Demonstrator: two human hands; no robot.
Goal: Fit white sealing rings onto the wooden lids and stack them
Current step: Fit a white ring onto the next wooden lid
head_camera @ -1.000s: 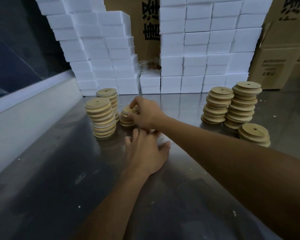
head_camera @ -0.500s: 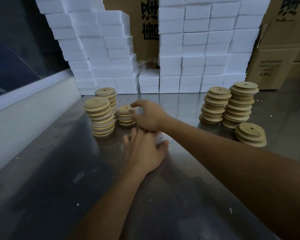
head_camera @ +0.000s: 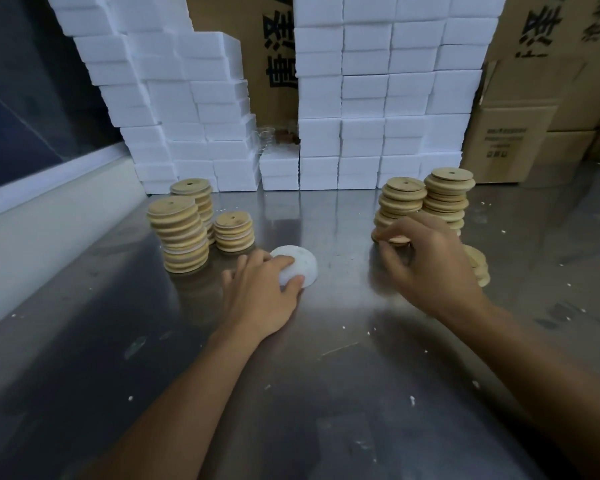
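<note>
A: Entry, head view. Your left hand rests on the steel table, fingers and thumb curled around a small pile of white sealing rings. Confirm?

B: Confirmed. The pile sits just right of the short ringed stack, apart from it. Your thumb lies on the pile's near edge, fingers over its left side.

A: Your right hand?

B: Reaching to the base of the near right stack of bare wooden lids. Your thumb and fingertips pinch one wooden lid at the bottom edge of that stack. Whether it is clear of the stack, I cannot tell.

A: Other stacks?

B: On the left: tall front stack with white bands between lids, and a rear stack partly hidden behind it. On the right: a taller stack behind, and a low stack mostly hidden by your right hand.

A: Background?

B: White foam boxes walled along the table's far edge, cardboard cartons at right. White crumbs dot the table.
</note>
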